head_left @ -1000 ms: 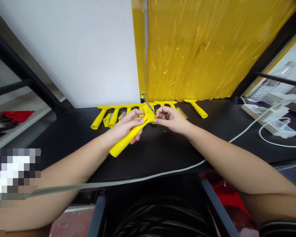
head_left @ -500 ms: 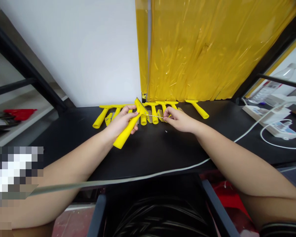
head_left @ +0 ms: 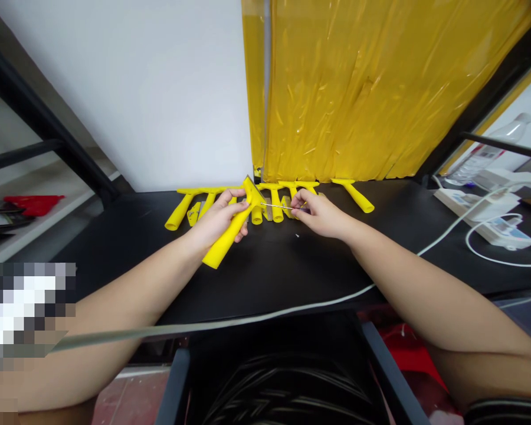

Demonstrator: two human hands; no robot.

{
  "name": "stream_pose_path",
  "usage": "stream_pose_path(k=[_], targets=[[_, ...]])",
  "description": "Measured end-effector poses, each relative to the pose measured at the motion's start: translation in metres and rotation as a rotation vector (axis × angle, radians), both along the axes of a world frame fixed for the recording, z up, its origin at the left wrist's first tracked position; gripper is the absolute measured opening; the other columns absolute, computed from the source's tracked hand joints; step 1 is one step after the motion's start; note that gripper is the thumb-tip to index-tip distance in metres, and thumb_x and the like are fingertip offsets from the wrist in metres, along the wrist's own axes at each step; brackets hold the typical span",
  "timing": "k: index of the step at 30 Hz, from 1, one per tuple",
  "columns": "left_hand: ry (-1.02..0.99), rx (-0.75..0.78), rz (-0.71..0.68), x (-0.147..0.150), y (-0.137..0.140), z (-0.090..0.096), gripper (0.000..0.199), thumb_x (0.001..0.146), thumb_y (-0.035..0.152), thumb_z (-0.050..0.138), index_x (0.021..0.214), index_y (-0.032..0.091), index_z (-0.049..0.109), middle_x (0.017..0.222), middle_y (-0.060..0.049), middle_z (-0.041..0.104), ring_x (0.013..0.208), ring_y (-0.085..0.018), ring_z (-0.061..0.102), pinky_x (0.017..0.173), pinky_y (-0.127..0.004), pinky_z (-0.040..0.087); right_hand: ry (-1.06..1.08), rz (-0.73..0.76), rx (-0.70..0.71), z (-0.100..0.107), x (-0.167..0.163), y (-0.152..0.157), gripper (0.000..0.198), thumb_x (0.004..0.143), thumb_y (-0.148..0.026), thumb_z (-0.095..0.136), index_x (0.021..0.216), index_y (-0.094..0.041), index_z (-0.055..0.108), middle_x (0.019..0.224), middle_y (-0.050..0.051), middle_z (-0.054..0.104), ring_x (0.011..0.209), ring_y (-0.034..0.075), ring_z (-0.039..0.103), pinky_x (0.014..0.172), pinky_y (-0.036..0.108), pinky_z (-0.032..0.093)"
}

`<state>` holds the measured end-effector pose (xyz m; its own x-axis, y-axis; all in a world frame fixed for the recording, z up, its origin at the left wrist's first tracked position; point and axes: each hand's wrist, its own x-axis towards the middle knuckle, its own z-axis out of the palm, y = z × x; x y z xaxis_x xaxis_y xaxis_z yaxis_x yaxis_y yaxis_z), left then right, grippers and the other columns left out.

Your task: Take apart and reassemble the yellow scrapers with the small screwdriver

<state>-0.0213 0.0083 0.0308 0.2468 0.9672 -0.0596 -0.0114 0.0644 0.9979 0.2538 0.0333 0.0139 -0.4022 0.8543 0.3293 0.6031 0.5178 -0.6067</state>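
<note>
My left hand (head_left: 223,218) is closed around a yellow scraper (head_left: 225,243), whose hollow handle slants down to the left and whose wide head tilts upward. A thin screwdriver (head_left: 277,206) is pinched in the fingers of my right hand (head_left: 316,212); its metal shaft points left, with the tip at the scraper's head. Most of the screwdriver's handle is hidden by the fingers. Behind both hands, several more yellow scrapers (head_left: 180,211) lie in a row along the back of the black table (head_left: 256,283). One scraper (head_left: 357,196) lies apart at the right.
A small pale bit (head_left: 297,235) lies on the tabletop. A white cable (head_left: 292,309) crosses the front edge. To the right are white power strips (head_left: 487,218) and a clear bottle (head_left: 491,150). A white panel (head_left: 159,88) and yellow sheeting (head_left: 358,88) stand behind.
My right-hand fingers have shifted slightly on the screwdriver, and a little of its dark handle now shows. The scraper in my left hand has barely moved.
</note>
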Motion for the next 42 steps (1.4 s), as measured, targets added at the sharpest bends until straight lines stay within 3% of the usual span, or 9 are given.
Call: stream_pose_path(k=[4, 9, 42], targets=[[0.017, 0.026, -0.008, 0.0012, -0.0020, -0.0008, 0.043, 0.093, 0.031, 0.066, 0.131, 0.026, 0.044, 0.053, 0.003, 0.063, 0.034, -0.019, 0.057, 0.034, -0.022, 0.043, -0.006, -0.004, 0.033, 0.0003, -0.0011, 0.0002, 0.007, 0.091, -0.027, 0.062, 0.095, -0.021, 0.059, 0.099, 0.008, 0.071, 0.084, 0.021, 0.063, 0.077, 0.035, 0.049], [0.006, 0.069, 0.003, 0.0035, -0.0064, 0.0007, 0.043, 0.093, 0.032, 0.067, 0.130, 0.025, 0.045, 0.053, 0.004, 0.062, 0.035, -0.018, 0.057, 0.035, -0.021, 0.044, 0.064, -0.004, -0.040, 0.0002, -0.0012, 0.0013, 0.012, 0.096, -0.032, 0.057, 0.094, -0.020, 0.061, 0.091, 0.007, 0.070, 0.080, 0.020, 0.063, 0.073, 0.034, 0.048], [0.020, 0.043, 0.034, 0.0052, -0.0076, 0.0042, 0.042, 0.093, 0.030, 0.061, 0.130, 0.026, 0.042, 0.052, 0.004, 0.061, 0.035, -0.019, 0.056, 0.035, -0.021, 0.043, 0.025, -0.039, -0.017, 0.0047, -0.0025, -0.0031, 0.013, 0.096, -0.032, 0.056, 0.093, -0.021, 0.060, 0.088, 0.005, 0.069, 0.072, 0.019, 0.057, 0.072, 0.033, 0.044]])
